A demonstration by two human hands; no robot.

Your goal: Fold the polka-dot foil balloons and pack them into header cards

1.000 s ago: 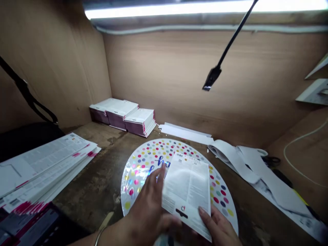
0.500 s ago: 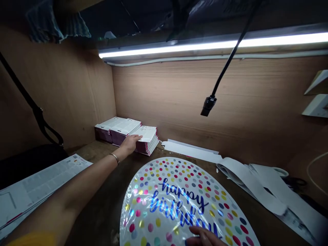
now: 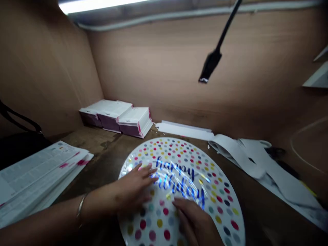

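A round foil balloon (image 3: 166,223) lies flat on the brown table, white with coloured dots and blue "happy birthday" lettering. Over its left part, my left hand (image 3: 135,186) is spread with fingers apart, blurred by motion and holding nothing I can see. Resting near the lower middle of the balloon is my right hand (image 3: 194,222), its thumb and index finger forward; the other fingers are partly hidden, and whether it grips anything does not show.
Stacks of white cards with dark pink edges (image 3: 110,114) stand at the back left. Printed sheets (image 3: 38,174) lie at left. A folded white strip (image 3: 184,129) and a roll of label backing (image 3: 246,167) are at right. A black cable (image 3: 211,63) hangs above.
My left hand has left the card stack and come back onto the balloon. My right hand has moved further onto the balloon. The view has tilted downward.
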